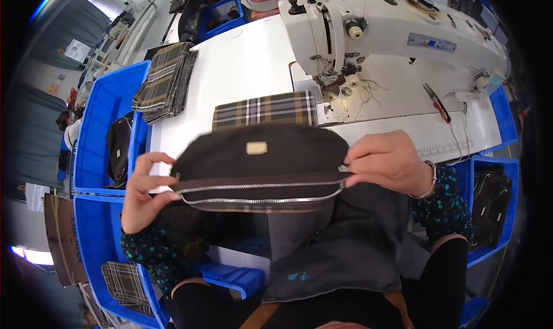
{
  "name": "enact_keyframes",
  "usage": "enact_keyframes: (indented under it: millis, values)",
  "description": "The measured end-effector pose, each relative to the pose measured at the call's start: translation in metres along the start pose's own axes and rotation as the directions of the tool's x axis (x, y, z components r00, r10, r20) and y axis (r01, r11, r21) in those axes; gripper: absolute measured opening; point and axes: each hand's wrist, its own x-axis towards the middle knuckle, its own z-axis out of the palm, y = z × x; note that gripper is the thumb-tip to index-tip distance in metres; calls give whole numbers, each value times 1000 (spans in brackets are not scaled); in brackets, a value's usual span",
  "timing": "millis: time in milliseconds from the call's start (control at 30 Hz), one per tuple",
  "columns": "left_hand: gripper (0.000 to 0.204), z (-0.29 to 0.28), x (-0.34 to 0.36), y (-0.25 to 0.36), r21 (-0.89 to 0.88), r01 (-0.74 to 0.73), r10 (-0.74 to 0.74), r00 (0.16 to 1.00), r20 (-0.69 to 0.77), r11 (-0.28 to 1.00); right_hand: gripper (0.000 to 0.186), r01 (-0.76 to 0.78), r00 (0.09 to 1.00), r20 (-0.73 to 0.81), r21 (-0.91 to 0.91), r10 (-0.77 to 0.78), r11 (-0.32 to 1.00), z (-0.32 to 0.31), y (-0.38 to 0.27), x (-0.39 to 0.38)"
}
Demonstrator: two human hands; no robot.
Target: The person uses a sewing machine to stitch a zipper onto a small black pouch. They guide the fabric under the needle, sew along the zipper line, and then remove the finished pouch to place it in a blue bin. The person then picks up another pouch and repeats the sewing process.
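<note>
The pouch point(259, 170), dark with a pale tag point(257, 148), was held up in mid-view, near the table's front edge. The left hand point(148, 191), at 9 o'clock, gripped one end between thumb and fingers; the right hand point(387, 163), at 3 o'clock, pinched the other end. Its fingertips covered that corner, leaving only a glint of metal beside them. The zip point(265, 186) stood parted, its two silver rows spread apart, but the inside was too dark to make out. A thin plaid strip showed below the lower row; the back was hidden.

At 12 o'clock a plaid cloth point(265, 110) lay on the white table point(247, 52), its near edge covered by the pouch. A plaid stack point(164, 78) sat at 10 o'clock. The sewing machine point(391, 27) filled 1 to 2 o'clock, its far end fading toward the dark rim of the view; snips point(439, 106) lay past it, between 2 and 3.

Blue bins stood at 9 to 10 o'clock point(109, 78), at 8 point(95, 225), partly behind the left sleeve point(152, 254), and near 4 point(496, 163). The last held dark pieces point(489, 205), overlapping too closely to count.
</note>
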Motion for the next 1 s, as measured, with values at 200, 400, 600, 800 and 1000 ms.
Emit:
enact_keyframes:
  millis: [200, 400, 600, 800, 1000]
  values:
    - [44, 14, 63, -3, 624, 41, 11, 997, -80, 780, 20, 327, 945, 180, -473, -273, 819, 45, 92, 23]
    - [26, 115, 159, 0, 506, -223, 280, 959, -39, 833, 18, 364, 930, 216, -439, -297, 821, 62, 133, 15]
    - [46, 181, 210, 14, 708, -202, 116, 979, 168, 676, 15, 374, 923, 264, -439, -280, 817, 45, 114, 9]
    - [39, 168, 220, 26, 516, -203, 68, 961, 269, 832, 13, 360, 929, 246, -419, -278, 833, 43, 108, 6]
    - [30, 163, 229, 3, -109, -1, 48, 903, 426, 994, 11, 377, 925, 227, -441, -305, 814, 47, 107, 8]
